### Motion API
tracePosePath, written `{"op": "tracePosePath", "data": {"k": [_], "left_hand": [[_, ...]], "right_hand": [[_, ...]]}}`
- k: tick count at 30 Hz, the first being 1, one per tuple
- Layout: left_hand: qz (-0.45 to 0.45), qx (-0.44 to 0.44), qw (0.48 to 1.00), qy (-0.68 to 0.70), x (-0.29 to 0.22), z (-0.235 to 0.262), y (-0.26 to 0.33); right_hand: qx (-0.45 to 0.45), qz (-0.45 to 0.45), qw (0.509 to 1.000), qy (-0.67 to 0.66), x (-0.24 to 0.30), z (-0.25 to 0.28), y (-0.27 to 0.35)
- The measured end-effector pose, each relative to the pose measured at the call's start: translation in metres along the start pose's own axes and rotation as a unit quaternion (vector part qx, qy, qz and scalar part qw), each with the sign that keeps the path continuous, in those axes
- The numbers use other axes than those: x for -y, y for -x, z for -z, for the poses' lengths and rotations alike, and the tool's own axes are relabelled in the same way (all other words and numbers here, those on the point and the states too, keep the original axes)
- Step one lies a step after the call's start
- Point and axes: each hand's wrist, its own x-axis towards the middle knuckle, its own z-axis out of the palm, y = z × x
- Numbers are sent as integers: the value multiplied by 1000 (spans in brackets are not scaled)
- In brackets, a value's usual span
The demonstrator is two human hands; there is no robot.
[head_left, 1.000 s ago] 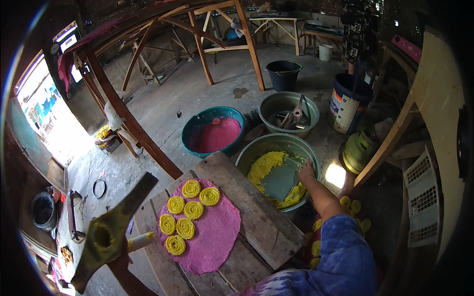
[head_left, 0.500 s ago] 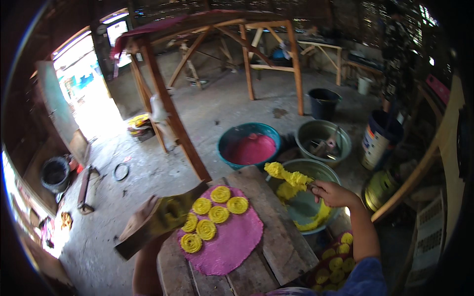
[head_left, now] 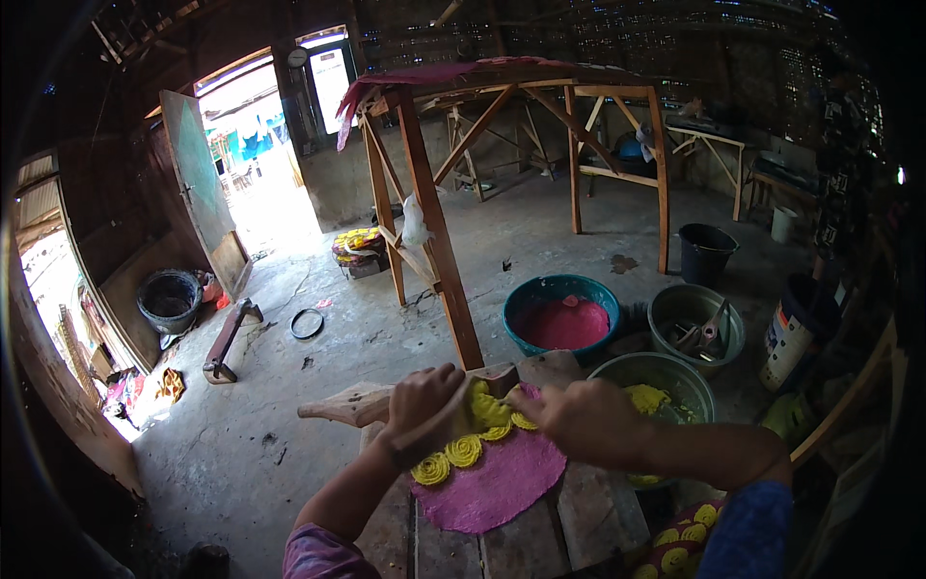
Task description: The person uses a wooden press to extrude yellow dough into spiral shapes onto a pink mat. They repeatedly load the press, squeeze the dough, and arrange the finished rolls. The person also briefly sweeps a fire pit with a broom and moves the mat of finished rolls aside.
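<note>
Wooden press (head_left: 345, 406), 7 o'clock, left hand (head_left: 422, 400) closed round it, yellow paste (head_left: 486, 408) alongside, right hand (head_left: 590, 420), 5 o'clock, fingers bent, grip unclear, yellow spirals (head_left: 464, 451) on pink sheet (head_left: 497, 493), 6 o'clock.

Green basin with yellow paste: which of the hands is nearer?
Right. The right hand overlaps the left edge of the green basin in the picture; the left hand is farther left.
</note>
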Motion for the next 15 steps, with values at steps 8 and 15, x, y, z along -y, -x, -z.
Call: {"op": "tracePosePath", "data": {"k": [8, 15], "left_hand": [[162, 27, 986, 10, 52, -18, 27], [175, -100, 973, 109, 4, 25, -5]], "right_hand": [[-40, -26, 999, 22, 8, 10, 39], [-301, -199, 916, -176, 19, -48, -30]]}}
